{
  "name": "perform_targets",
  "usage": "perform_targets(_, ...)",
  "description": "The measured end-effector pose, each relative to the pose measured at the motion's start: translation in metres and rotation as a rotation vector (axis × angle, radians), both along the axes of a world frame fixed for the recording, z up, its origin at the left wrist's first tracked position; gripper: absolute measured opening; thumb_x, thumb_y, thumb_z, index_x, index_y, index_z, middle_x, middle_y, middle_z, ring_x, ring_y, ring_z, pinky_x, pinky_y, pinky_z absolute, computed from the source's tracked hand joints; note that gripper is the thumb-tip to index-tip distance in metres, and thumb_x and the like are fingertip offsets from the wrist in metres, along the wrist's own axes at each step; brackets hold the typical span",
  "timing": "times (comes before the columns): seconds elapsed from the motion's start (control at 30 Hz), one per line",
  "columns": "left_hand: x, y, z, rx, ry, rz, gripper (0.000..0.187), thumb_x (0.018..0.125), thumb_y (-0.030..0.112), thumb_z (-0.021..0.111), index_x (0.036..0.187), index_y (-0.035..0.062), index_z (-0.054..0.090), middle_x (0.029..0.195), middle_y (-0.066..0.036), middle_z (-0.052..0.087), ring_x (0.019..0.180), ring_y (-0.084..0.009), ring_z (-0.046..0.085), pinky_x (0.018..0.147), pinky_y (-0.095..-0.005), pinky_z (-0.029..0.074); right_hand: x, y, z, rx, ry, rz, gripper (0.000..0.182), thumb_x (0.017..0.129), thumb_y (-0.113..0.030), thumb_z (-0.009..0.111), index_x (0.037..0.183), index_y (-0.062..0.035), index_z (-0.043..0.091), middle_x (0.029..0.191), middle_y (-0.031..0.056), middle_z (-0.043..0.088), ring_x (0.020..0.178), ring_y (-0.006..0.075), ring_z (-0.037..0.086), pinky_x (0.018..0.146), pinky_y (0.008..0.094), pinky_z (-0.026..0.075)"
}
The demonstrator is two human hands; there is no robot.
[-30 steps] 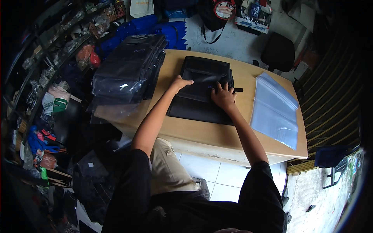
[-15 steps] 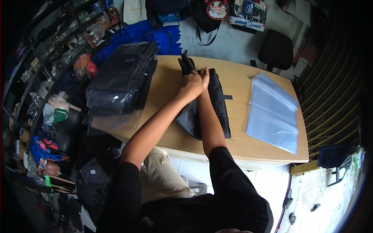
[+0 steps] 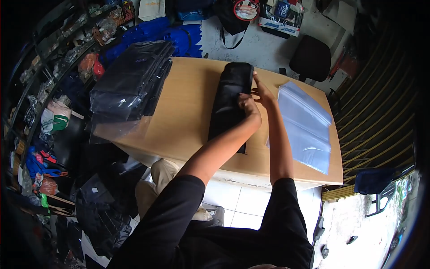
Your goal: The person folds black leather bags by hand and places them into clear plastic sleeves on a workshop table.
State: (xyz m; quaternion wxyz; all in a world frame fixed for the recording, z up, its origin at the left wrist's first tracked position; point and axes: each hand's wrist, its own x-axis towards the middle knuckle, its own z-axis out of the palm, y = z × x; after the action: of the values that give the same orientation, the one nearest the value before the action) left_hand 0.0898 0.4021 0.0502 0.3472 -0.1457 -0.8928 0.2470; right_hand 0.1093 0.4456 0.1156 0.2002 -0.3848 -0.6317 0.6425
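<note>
A black folded fabric item, narrow and long, lies lengthwise on the wooden table. My left hand rests on its right side, fingers curled in; what they hold, if anything, is hidden. Beside its upper right edge is my right hand, fingers apart and one fingertip at the edge. To the right lie clear plastic sheets, partly behind my right forearm. A stack of black items in clear plastic sits on the table's left side.
Shelves with bagged goods line the left. Beyond the table are blue bundles, a black bag and a dark chair. A metal grille stands at the right.
The black item has gone from loose and wide to a narrow folded shape. My hands have moved right and slightly down, from its upper part to its right side, and have come apart.
</note>
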Motion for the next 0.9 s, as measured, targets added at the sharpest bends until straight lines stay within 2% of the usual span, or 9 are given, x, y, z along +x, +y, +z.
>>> perform_targets(0.17, -0.013, -0.021, -0.009, 0.369, -0.383, -0.365, 0.018, 0.086, 0.018, 0.061, 0.092, 0.0030, 0.055, 0.066, -0.004, 0.051, 0.056, -0.0170, 0.053, 0.039, -0.0275, 0.039, -0.054, 0.014, -0.017, 0.238, 0.003, -0.119, 0.122, 0.060, -0.056, 0.086, 0.138, 0.0142, 0.024, 0.131, 0.0282, 0.050, 0.120, 0.0374, 0.054, 0.098, 0.0413, 0.047)
perform_targets(0.27, -0.026, -0.057, -0.010, 0.637, -0.693, -0.708, 0.036, 0.085, 0.021, 0.063, 0.105, -0.0068, 0.053, 0.083, -0.015, 0.058, 0.072, -0.0219, 0.058, 0.048, -0.0259, 0.046, -0.086, 0.070, -0.061, 0.221, -0.056, -0.157, 0.112, 0.057, -0.045, 0.091, 0.133, 0.0129, 0.033, 0.125, 0.0265, 0.056, 0.111, 0.0335, 0.061, 0.092, 0.0386, 0.051)
perform_targets(0.37, 0.000, -0.140, 0.019, 0.185, -0.422, -0.920, 0.032, 0.090, 0.025, 0.058, 0.105, -0.0032, 0.060, 0.106, -0.018, 0.058, 0.099, -0.0259, 0.056, 0.075, -0.0358, 0.047, -0.068, 0.057, -0.046, 0.227, -0.062, -0.165, 0.099, 0.058, -0.044, 0.091, 0.125, 0.0137, 0.047, 0.116, 0.0255, 0.062, 0.106, 0.0310, 0.064, 0.091, 0.0374, 0.052)
perform_targets(0.43, 0.002, -0.184, 0.035, 0.398, -0.712, -1.149, 0.049, 0.093, 0.028, 0.054, 0.134, 0.0015, 0.048, 0.127, -0.022, 0.050, 0.121, -0.0269, 0.044, 0.089, -0.0443, 0.037, -0.061, 0.049, -0.044, 0.210, 0.002, -0.147, 0.090, 0.058, -0.043, 0.091, 0.119, 0.0119, 0.054, 0.113, 0.0237, 0.064, 0.104, 0.0303, 0.065, 0.090, 0.0370, 0.052)
perform_targets(0.6, -0.013, -0.225, 0.031, 0.651, -0.477, -1.258, 0.036, 0.101, 0.036, 0.038, 0.126, 0.0182, 0.056, 0.123, -0.009, 0.057, 0.116, -0.0256, 0.048, 0.091, -0.0500, 0.029, -0.066, 0.047, -0.047, 0.249, 0.039, -0.158, 0.074, 0.060, -0.044, 0.089, 0.109, 0.0057, 0.067, 0.107, 0.0192, 0.069, 0.101, 0.0281, 0.067, 0.089, 0.0362, 0.052)
perform_targets(0.67, -0.021, -0.230, 0.048, 0.727, -1.111, -1.037, 0.032, 0.102, 0.035, 0.039, 0.120, 0.0140, 0.056, 0.118, -0.011, 0.059, 0.115, -0.0249, 0.052, 0.091, -0.0486, 0.034, -0.066, 0.046, -0.046, 0.303, -0.074, -0.178, 0.074, 0.061, -0.047, 0.088, 0.110, 0.0034, 0.067, 0.109, 0.0182, 0.069, 0.102, 0.0279, 0.067, 0.089, 0.0365, 0.052)
perform_targets(0.7, -0.041, -0.211, 0.036, 1.062, -1.145, -1.117, 0.032, 0.100, 0.037, 0.046, 0.119, 0.0125, 0.053, 0.112, -0.012, 0.061, 0.110, -0.0268, 0.055, 0.086, -0.0475, 0.041, -0.067, 0.047, -0.046, 0.308, -0.074, -0.188, 0.074, 0.061, -0.047, 0.088, 0.110, 0.0034, 0.067, 0.109, 0.0182, 0.069, 0.102, 0.0279, 0.067, 0.089, 0.0365, 0.052)
perform_targets(0.8, -0.089, -0.186, 0.063, 0.740, -0.797, -0.807, 0.059, 0.086, 0.040, 0.066, 0.120, -0.0052, 0.048, 0.124, -0.029, 0.048, 0.111, -0.0461, 0.052, 0.087, -0.0483, 0.045, -0.073, 0.052, -0.055, 0.348, -0.099, -0.151, 0.069, 0.069, -0.045, 0.084, 0.116, 0.0008, 0.064, 0.111, 0.0164, 0.068, 0.100, 0.0284, 0.066, 0.084, 0.0398, 0.053)
perform_targets(0.9, -0.152, -0.131, 0.016, 0.825, -1.263, -0.903, 0.065, 0.077, 0.037, 0.075, 0.121, -0.0041, 0.053, 0.116, -0.024, 0.059, 0.107, -0.0384, 0.058, 0.090, -0.0435, 0.047, -0.080, 0.055, -0.062, 0.372, -0.151, -0.197, 0.072, 0.068, -0.045, 0.085, 0.117, 0.0026, 0.063, 0.112, 0.0180, 0.067, 0.099, 0.0285, 0.067, 0.082, 0.0387, 0.055)
